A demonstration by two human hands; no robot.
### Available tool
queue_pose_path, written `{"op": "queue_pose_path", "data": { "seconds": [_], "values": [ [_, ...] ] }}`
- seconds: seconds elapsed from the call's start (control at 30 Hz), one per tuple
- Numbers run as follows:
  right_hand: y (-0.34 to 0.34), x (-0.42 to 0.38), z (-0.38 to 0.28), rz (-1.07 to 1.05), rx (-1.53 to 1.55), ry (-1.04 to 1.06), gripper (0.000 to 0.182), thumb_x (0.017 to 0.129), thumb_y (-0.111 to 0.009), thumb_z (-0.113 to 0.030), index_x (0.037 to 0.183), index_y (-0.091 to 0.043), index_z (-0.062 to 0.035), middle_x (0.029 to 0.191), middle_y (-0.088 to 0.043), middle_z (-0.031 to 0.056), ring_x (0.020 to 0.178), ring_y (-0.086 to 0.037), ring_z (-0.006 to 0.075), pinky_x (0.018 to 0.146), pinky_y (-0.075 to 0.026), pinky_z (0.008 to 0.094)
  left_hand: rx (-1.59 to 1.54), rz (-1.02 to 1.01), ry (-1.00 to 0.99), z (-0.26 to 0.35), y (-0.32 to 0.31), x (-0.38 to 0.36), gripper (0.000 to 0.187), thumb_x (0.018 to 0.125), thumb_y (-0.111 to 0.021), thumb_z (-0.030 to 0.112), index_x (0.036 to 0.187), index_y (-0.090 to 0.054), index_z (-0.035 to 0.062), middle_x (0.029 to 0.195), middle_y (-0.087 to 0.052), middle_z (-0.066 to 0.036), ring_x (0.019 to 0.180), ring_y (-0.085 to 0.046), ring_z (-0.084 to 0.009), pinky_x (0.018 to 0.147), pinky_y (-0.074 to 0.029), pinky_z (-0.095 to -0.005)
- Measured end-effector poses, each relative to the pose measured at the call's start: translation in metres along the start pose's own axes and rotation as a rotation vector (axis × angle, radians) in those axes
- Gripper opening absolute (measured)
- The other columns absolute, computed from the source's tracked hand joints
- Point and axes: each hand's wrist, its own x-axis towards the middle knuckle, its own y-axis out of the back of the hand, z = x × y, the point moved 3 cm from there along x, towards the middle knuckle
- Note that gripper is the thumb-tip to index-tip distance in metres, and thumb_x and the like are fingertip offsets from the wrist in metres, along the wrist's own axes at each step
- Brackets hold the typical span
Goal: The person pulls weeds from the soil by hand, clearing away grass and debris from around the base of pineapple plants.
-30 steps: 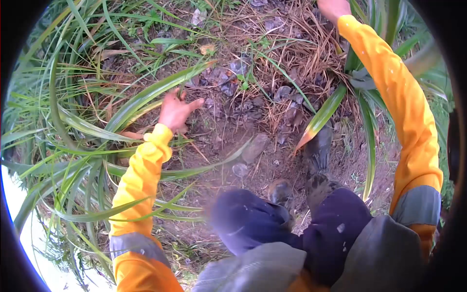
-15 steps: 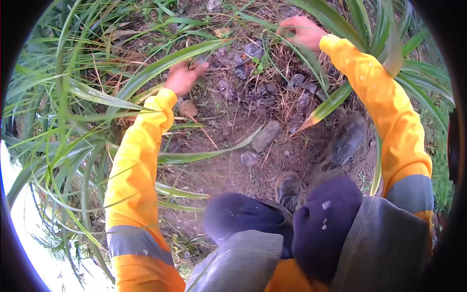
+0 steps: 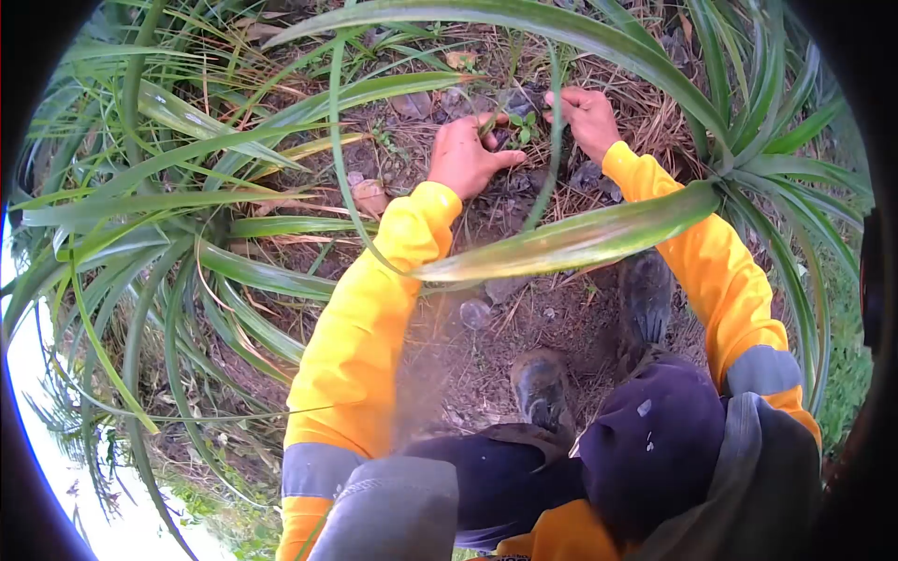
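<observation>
Near the ground at the upper middle, my left hand (image 3: 468, 157) has its thumb and fingers apart, with nothing seen between them. A small green seedling (image 3: 524, 128) grows just right of its fingertips. On the seedling's other side is my right hand (image 3: 587, 120), its thumb and fingers drawn together; whatever they hold, if anything, is too small to make out. A long broad leaf (image 3: 580, 238) with a browned tip crosses over my right sleeve and reaches my left sleeve.
Long-leaved plants stand at the left (image 3: 187, 234) and at the right (image 3: 734, 164). Dry brown needles (image 3: 641, 103) and dark dead leaves cover the soil. My boots (image 3: 543, 388) are on the bare earth below my hands.
My left hand has moved right to the seedling, and my right hand has come down and left towards it. The broad leaf now lies across my sleeves.
</observation>
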Motion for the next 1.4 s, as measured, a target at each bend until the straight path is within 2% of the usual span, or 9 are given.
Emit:
{"op": "queue_pose_path", "data": {
  "seconds": [0.1, 0.37, 0.47, 0.63, 0.83, 0.93, 1.07, 1.33, 1.4],
  "values": [
    [0.000, -0.019, -0.011, 0.084, 0.051, 0.035, 0.028, 0.100, -0.072, -0.021, 0.092, -0.073, 0.0056, 0.077, -0.068, 0.0084, 0.073, -0.071, 0.0181, 0.071, -0.057, 0.0303, 0.104, 0.200, -0.197, 0.008, -0.038, 0.007, 0.058, 0.068, -0.096, 0.033, 0.116, -0.078, 0.0068, 0.093, -0.069, -0.017, 0.089, -0.069, -0.0394, 0.081, -0.055, -0.0476],
    [-0.032, -0.033, -0.100, 0.136, 0.049, 0.193, 0.019, 0.100, -0.070, -0.016, 0.096, -0.074, 0.0021, 0.086, -0.068, 0.0137, 0.075, -0.068, 0.0262, 0.072, -0.054, 0.0335, -0.025, 0.311, -0.209, 0.000, -0.067, 0.012, 0.014, 0.083, -0.072, 0.006, 0.097, -0.073, 0.0017, 0.094, -0.067, -0.020, 0.089, -0.067, -0.0436, 0.078, -0.053, -0.0515],
    [0.001, -0.005, -0.079, 0.263, -0.486, 0.629, 0.018, 0.098, -0.068, -0.017, 0.102, -0.074, 0.0000, 0.083, -0.070, 0.0130, 0.079, -0.069, 0.0250, 0.075, -0.053, 0.0318, -0.080, 0.255, -0.239, -0.002, -0.062, 0.017, 0.015, 0.084, -0.070, 0.005, 0.098, -0.072, 0.0019, 0.094, -0.067, -0.021, 0.090, -0.066, -0.0453, 0.078, -0.053, -0.0527],
    [0.041, 0.032, -0.064, 0.002, -0.130, -0.156, 0.026, 0.100, -0.063, -0.025, 0.111, -0.074, -0.0041, 0.104, -0.074, 0.0117, 0.095, -0.069, 0.0153, 0.086, -0.053, 0.0345, -0.119, 0.122, -0.163, 0.026, -0.073, -0.026, 0.017, 0.088, -0.067, 0.009, 0.103, -0.073, 0.0025, 0.094, -0.067, -0.023, 0.090, -0.065, -0.0465, 0.081, -0.053, -0.0527],
    [-0.004, 0.058, -0.080, -0.295, -0.573, 0.022, 0.054, 0.099, -0.069, -0.050, 0.134, -0.069, -0.0092, 0.135, -0.069, 0.0186, 0.121, -0.068, 0.0309, 0.109, -0.049, 0.0458, -0.136, 0.189, 0.151, 0.050, -0.077, -0.113, 0.026, 0.102, -0.066, 0.020, 0.088, -0.070, -0.0010, 0.063, -0.059, -0.017, 0.057, -0.060, -0.0292, 0.060, -0.046, -0.0430],
    [-0.015, 0.055, -0.095, -0.180, -0.257, 0.252, 0.044, 0.096, -0.072, -0.043, 0.125, -0.072, -0.0097, 0.126, -0.072, 0.0176, 0.119, -0.067, 0.0320, 0.107, -0.050, 0.0462, -0.003, 0.503, 0.252, 0.033, -0.033, -0.142, 0.025, 0.102, -0.070, 0.024, 0.094, -0.074, -0.0003, 0.055, -0.052, -0.006, 0.052, -0.044, -0.0121, 0.050, -0.040, -0.0340],
    [-0.023, 0.073, -0.089, -0.193, -0.391, 0.105, 0.043, 0.090, -0.074, -0.041, 0.111, -0.076, -0.0049, 0.106, -0.075, 0.0232, 0.098, -0.073, 0.0336, 0.094, -0.056, 0.0466, 0.087, 0.694, 0.611, -0.005, 0.001, -0.149, 0.028, 0.090, -0.082, 0.021, 0.105, -0.072, 0.0002, 0.072, -0.063, -0.012, 0.064, -0.062, -0.0222, 0.064, -0.051, -0.0376],
    [0.001, 0.053, -0.083, -0.260, -0.653, 0.012, 0.037, 0.103, -0.065, -0.030, 0.127, -0.069, -0.0032, 0.129, -0.071, 0.0174, 0.123, -0.066, 0.0335, 0.105, -0.050, 0.0480, 0.096, 0.914, 0.189, -0.052, -0.012, -0.116, 0.016, 0.088, -0.083, 0.012, 0.097, -0.077, 0.0003, 0.085, -0.071, -0.014, 0.070, -0.064, -0.0288, 0.073, -0.053, -0.0362],
    [0.017, 0.028, -0.068, 0.040, -0.420, 0.243, 0.031, 0.102, -0.065, -0.031, 0.107, -0.072, -0.0012, 0.095, -0.073, 0.0136, 0.089, -0.069, 0.0299, 0.084, -0.053, 0.0440, -0.116, 0.887, 0.369, -0.059, -0.016, -0.128, 0.017, 0.089, -0.083, 0.012, 0.098, -0.077, -0.0005, 0.084, -0.071, -0.013, 0.071, -0.065, -0.0257, 0.073, -0.053, -0.0349]
  ]
}}
